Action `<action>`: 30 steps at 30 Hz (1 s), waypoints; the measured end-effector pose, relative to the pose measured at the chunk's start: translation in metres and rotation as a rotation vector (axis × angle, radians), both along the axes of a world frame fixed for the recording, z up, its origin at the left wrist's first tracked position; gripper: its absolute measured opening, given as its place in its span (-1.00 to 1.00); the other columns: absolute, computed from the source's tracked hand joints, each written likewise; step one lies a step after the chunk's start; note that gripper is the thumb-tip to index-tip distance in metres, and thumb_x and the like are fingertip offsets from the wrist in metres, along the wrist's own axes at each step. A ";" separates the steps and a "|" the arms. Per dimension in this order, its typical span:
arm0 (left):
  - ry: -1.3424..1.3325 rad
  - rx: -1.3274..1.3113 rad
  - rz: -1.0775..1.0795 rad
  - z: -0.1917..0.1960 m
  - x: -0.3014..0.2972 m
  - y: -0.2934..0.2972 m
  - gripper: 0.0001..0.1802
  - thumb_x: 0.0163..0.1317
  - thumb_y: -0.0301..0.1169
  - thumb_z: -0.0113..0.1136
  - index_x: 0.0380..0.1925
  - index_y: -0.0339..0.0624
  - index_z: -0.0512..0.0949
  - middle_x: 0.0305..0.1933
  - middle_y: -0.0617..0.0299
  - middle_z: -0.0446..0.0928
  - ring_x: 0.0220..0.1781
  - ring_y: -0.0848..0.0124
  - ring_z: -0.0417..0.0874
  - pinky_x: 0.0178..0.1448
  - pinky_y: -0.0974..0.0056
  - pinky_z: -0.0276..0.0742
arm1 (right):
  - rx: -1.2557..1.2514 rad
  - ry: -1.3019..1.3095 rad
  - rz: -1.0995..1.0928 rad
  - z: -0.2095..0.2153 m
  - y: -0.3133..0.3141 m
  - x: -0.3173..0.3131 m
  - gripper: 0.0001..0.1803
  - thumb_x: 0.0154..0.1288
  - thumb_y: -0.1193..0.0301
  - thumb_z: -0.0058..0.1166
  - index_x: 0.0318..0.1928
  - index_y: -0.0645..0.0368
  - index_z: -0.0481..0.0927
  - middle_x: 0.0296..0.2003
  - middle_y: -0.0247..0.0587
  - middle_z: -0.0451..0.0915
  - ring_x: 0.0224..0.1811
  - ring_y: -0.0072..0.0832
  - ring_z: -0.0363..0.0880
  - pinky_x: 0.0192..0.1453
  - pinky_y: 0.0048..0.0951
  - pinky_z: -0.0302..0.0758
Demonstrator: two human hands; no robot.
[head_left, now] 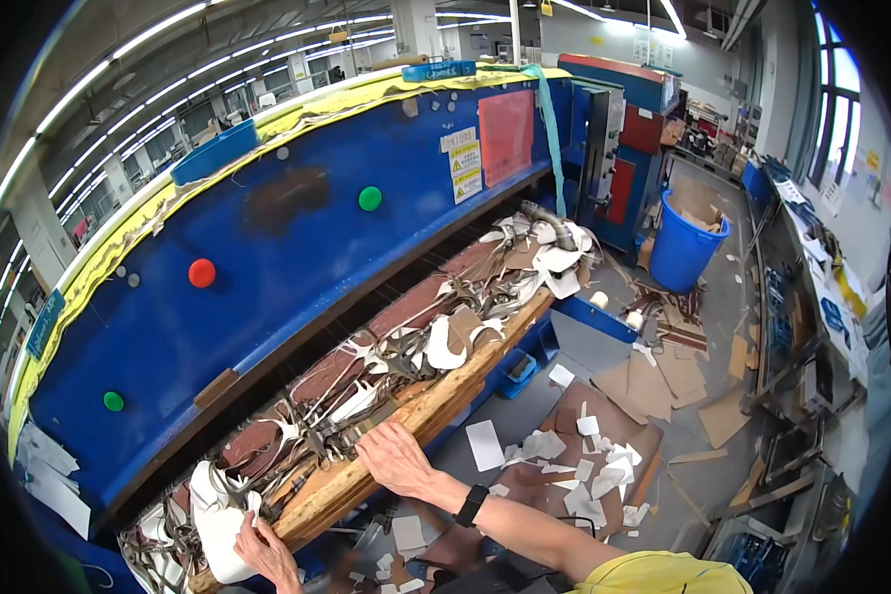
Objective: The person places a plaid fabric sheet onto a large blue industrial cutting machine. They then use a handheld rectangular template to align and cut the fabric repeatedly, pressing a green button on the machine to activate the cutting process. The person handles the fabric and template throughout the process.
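- At lower left of the frame, the left hand [264, 556] is laid on the white piece [224, 546], its fingers bent narrowly over the right edge; whether a pinch is made from beneath cannot be told.
- At lower centre, the right hand [398, 461] is set on the plank [455, 391], with fingers curled toward the offcuts [356, 404]; whether any of these is held cannot be told.
- The white piece is located at the lower-left end of the heap, where tangled offcuts are seen close against it.
- Judged from this tangle, the white piece is best loosened before any pull is applied, lest neighbouring offcuts be dragged along.
- A broad hold is probably to be preferred to a corner pinch, since thin material may bend.
- For the right hand, support is better taken from the plank, as loose offcuts may slide.
- Fingertips are best kept outside the space beneath the blue panel [297, 247].
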State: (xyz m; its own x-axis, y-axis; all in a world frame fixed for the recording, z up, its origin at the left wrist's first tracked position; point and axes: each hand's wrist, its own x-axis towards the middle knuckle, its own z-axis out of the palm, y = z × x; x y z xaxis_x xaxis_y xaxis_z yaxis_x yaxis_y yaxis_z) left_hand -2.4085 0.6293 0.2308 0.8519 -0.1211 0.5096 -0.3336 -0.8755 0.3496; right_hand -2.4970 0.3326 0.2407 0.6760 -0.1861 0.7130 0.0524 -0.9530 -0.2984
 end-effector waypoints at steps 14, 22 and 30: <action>-0.093 -0.191 -0.172 0.042 -0.023 0.029 -0.75 0.28 -0.36 0.23 -0.10 -0.23 0.61 -0.22 0.04 0.65 -0.14 0.11 0.63 0.07 0.07 0.45 | 0.038 0.112 0.047 0.019 0.028 -0.016 -0.83 0.42 0.47 -0.07 -0.33 0.23 0.52 -0.38 -0.02 0.50 -0.24 -0.05 0.45 -0.07 -0.06 0.34; -0.135 -0.385 0.302 0.056 -0.046 0.188 -0.41 0.27 -0.29 0.25 0.25 -0.36 0.41 0.24 -0.14 0.47 0.29 -0.04 0.43 0.43 -0.02 0.20 | 0.082 0.345 -0.157 0.010 0.027 -0.009 -0.69 0.55 0.33 -0.15 -0.30 0.32 0.45 -0.33 0.08 0.44 -0.21 0.00 0.40 -0.10 -0.08 0.30; 0.265 -0.604 0.532 -0.007 0.002 0.389 0.38 0.05 0.09 0.45 0.47 -0.51 -0.28 0.48 -0.42 0.08 0.55 -0.06 0.13 0.56 0.11 0.08 | 0.036 0.120 -0.364 -0.034 0.004 0.017 -0.48 0.57 0.15 -0.21 -0.36 0.33 0.59 -0.42 0.02 0.49 -0.27 -0.03 0.45 -0.11 -0.10 0.31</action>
